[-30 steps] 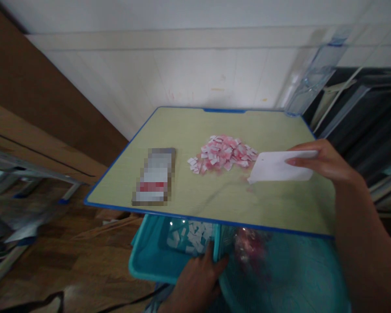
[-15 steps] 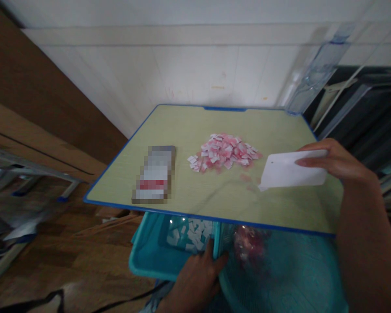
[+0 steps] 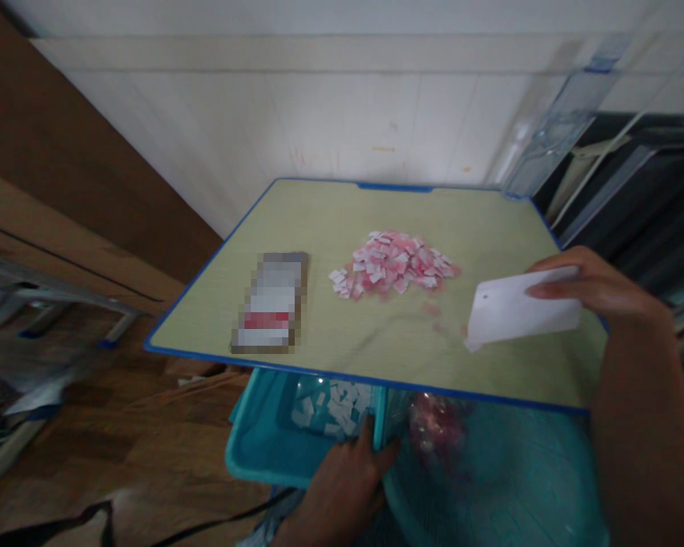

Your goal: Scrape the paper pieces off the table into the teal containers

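Note:
My right hand (image 3: pixel 575 285) pinches a white plastic card (image 3: pixel 521 308) with a small hole near one corner. The card is tilted over the right part of a yellow-green board (image 3: pixel 319 220) with a blue edge, and a small white piece shows at its lower left corner. Left of it lies a pile of small pink and white pieces (image 3: pixel 396 262). Below the board's near edge, my left hand (image 3: pixel 345 482) grips the meeting rims of a teal tray (image 3: pixel 256 460) and a larger teal basket (image 3: pixel 536 486), finger on one side and thumb on the other.
A blurred-out phone-like object (image 3: pixel 270 304) lies on the board's left side. Small white pieces (image 3: pixel 347 406) are in the tray, and a clear bag with dark red contents (image 3: pixel 436 429) is in the basket. A clear plastic bottle (image 3: pixel 558 129) stands at the back right corner by the wall.
My right hand has moved slightly right and down with the white card, which tilts a little more. My left hand stays at the rims, and the pile looks the same.

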